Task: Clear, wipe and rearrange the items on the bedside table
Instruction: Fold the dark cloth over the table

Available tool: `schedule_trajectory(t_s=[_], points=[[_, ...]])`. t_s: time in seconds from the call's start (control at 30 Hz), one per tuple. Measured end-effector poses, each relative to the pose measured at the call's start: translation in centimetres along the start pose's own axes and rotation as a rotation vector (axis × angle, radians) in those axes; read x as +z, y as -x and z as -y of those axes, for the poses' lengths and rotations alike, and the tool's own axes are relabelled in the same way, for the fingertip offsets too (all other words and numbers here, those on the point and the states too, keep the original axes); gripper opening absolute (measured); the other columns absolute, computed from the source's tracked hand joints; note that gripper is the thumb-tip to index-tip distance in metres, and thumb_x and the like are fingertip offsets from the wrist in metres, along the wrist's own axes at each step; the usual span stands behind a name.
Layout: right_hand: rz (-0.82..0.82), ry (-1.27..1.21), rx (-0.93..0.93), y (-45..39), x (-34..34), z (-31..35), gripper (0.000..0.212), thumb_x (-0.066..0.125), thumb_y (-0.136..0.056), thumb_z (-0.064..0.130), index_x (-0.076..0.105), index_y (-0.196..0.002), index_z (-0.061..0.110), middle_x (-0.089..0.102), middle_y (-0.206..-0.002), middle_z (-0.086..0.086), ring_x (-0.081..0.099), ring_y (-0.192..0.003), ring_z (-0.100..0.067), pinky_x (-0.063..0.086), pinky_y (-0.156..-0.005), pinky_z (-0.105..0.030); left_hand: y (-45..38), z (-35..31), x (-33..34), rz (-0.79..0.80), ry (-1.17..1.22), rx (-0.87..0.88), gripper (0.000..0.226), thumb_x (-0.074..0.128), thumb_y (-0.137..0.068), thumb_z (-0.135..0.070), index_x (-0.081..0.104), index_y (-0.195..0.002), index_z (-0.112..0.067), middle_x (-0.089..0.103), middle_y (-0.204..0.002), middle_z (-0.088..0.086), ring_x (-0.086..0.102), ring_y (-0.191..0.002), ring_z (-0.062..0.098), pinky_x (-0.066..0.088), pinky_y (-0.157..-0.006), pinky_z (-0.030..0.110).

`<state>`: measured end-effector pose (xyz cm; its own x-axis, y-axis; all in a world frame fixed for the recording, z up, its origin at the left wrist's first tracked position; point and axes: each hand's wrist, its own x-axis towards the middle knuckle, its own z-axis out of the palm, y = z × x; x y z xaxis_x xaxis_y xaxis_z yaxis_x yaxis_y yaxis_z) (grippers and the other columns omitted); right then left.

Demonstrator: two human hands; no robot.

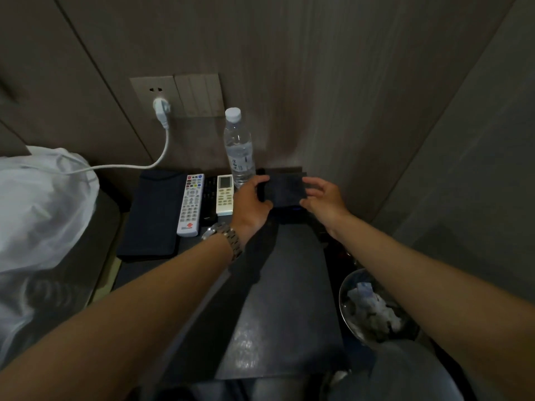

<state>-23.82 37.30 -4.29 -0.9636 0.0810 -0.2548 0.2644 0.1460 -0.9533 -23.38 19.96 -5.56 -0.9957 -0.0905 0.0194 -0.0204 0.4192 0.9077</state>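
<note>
A dark bedside table point(283, 299) stands against the wall. At its back right, my left hand point(252, 199) and my right hand point(324, 198) grip the two sides of a small dark rectangular box point(288, 189), which sits on another dark item. A clear water bottle point(238, 149) with a white cap stands just behind my left hand. Left of it lie a small cream remote point(225, 195), a black remote point(210, 198), and a long white remote point(191, 205). The white remote lies partly on a dark folder point(153, 212) at the far left.
A white plug point(161, 110) sits in the wall socket, its cable running left over white bedding point(37, 209). A bin point(373, 308) lined with clear plastic and holding crumpled paper stands right of the table. Walls close in behind and to the right.
</note>
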Motion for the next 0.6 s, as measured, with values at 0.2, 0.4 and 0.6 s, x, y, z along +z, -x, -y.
schedule_trajectory(t_s=[0.2, 0.4, 0.6], points=[[0.136, 0.637, -0.156, -2.4, 0.5, -2.7, 0.061, 0.051, -0.099, 0.009, 0.028, -0.155, 0.011, 0.032, -0.159, -0.009, 0.031, -0.146, -0.025, 0.023, -0.121, -0.033, 1.0, 2.2, 1.2, 0.019, -0.559, 0.245, 0.065, 0.063, -0.084, -0.004, 0.045, -0.146, -0.012, 0.035, -0.155, 0.016, 0.036, -0.141, 0.03, 0.033, -0.117, 0.043], [0.268, 1.124, -0.285, -1.2, 2.0, -5.6, 0.06, 0.032, -0.107, 0.034, 0.006, -0.159, 0.019, -0.004, -0.167, -0.003, 0.001, -0.153, -0.022, 0.011, -0.124, -0.043, 0.8, 4.1, 2.7, 0.239, -0.745, 0.188, 0.053, 0.036, -0.106, -0.028, 0.026, -0.156, -0.015, 0.019, -0.164, 0.009, 0.019, -0.151, 0.025, 0.02, -0.122, 0.042], [0.229, 1.296, -0.245, -1.8, 3.2, -4.9, 0.063, 0.019, -0.106, 0.046, -0.003, -0.159, 0.021, -0.011, -0.166, -0.003, -0.004, -0.153, -0.023, -0.002, -0.123, -0.049, -0.8, 3.5, 2.8, 0.272, -0.767, 0.116, 0.053, 0.03, -0.107, -0.029, 0.02, -0.157, -0.015, 0.011, -0.166, 0.007, 0.009, -0.153, 0.023, 0.014, -0.124, 0.04]])
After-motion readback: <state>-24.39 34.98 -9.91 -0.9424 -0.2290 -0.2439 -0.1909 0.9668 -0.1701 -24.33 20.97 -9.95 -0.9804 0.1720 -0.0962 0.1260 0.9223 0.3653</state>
